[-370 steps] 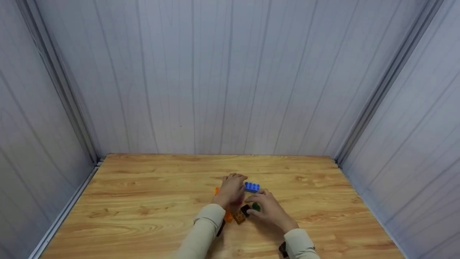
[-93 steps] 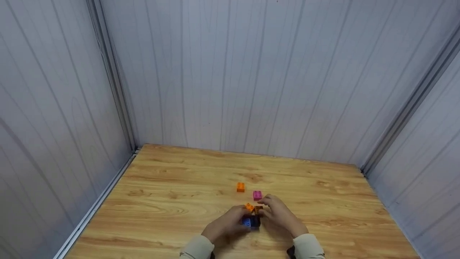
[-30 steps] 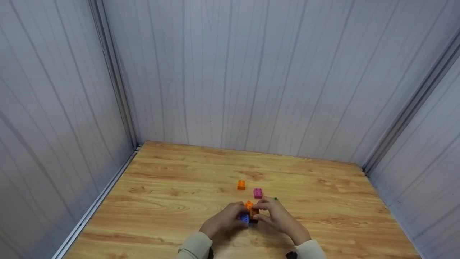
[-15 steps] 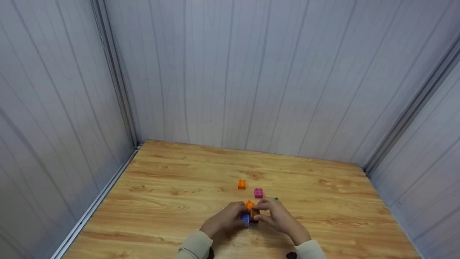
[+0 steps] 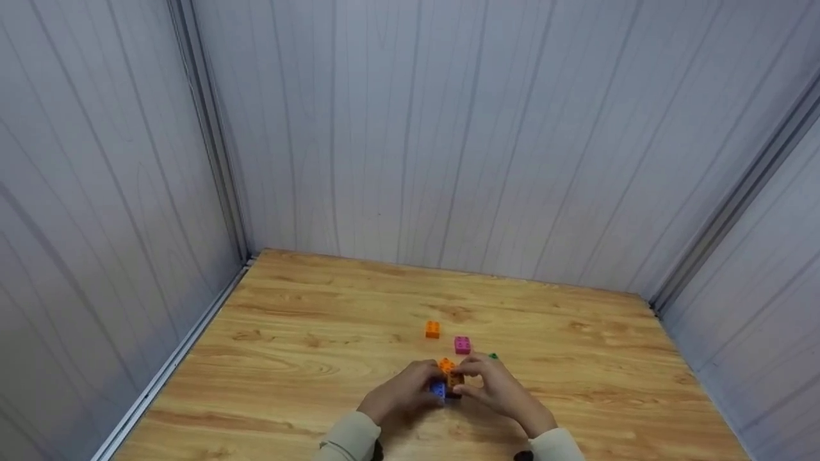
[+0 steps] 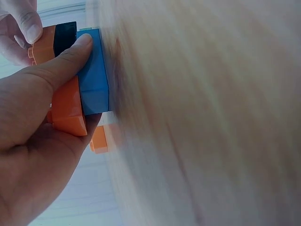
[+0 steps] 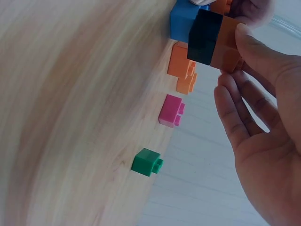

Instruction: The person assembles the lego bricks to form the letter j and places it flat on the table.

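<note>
My left hand [image 5: 410, 387] grips a blue toy brick [image 6: 94, 75] low at the tabletop, its thumb along the side. On top of the blue brick, inside the left palm, sits an orange brick [image 6: 69, 109]. My right hand [image 5: 500, 390] pinches a brown-orange brick [image 7: 226, 44] between thumb and fingers. A black brick [image 7: 204, 36] is joined under it, at the end of the blue brick and higher than its base. In the head view the fingers hide much of this group.
Just behind the hands is another orange brick [image 5: 446, 365]. Farther back on the wooden table [image 5: 307, 307] stand one more orange brick [image 5: 432, 330] and a pink brick [image 5: 462, 345]. A green brick [image 7: 146, 162] lies beyond the right hand. Pale panel walls [image 5: 397, 128] enclose the table.
Since about three seconds ago, the brown-orange brick has gone onto the black one, in the right hand. Earlier the blue brick lay farther back, ungripped. Over the last second the hands barely move.
</note>
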Demonstrator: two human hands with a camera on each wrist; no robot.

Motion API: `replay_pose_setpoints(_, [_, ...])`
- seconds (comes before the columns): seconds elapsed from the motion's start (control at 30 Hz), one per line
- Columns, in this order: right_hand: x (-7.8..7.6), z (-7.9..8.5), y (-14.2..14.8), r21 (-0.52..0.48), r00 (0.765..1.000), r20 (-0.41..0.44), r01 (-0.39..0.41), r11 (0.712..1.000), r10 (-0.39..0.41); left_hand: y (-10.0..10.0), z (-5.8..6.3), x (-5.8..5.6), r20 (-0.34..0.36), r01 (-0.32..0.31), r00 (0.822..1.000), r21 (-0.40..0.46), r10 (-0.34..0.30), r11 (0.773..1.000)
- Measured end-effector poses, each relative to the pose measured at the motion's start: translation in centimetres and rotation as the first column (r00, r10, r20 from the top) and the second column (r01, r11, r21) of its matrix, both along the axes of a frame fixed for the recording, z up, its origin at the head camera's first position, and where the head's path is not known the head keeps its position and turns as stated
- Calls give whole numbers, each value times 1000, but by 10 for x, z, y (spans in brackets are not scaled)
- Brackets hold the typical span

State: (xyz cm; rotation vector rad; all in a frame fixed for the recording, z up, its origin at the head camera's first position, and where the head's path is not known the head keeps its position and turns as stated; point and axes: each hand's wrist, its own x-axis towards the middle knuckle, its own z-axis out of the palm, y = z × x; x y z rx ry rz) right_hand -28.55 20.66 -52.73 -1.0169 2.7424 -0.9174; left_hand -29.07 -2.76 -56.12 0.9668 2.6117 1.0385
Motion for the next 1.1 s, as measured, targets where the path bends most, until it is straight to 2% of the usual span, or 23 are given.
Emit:
replay_pose_setpoints(0.2, [-2, 4, 0, -10, 998, 8, -59, 998, 59, 1, 0, 2, -73, -4, 997, -39, 1, 999])
replay_pose_setpoints(0.33, [-9, 8, 1, -20, 999, 21, -39, 999, 39, 2, 0, 4, -56, -4, 998, -38, 2, 999])
replay_pose_setpoints(0.6, [-30, 9, -1, 31, 999, -37, -15, 999, 16, 3, 4, 3, -64, -11, 998, -75, 6, 997])
replay_pose_setpoints(0.8, [-39, -2, -8, 49, 1000, -10, -27, 998, 27, 4, 5, 2, -39, -12, 999, -61, 10, 998])
replay_pose_setpoints(1.0, [-44, -14, -11, 14, 996, 75, -41, 999, 39, 4, 2, 0, -28, 0, 1000, -43, -1, 999])
replay_pose_setpoints(1.1, [-45, -17, -12, 17, 996, 39, -78, 997, 78, 3, 0, 0, -47, 1, 999, -53, -3, 999])
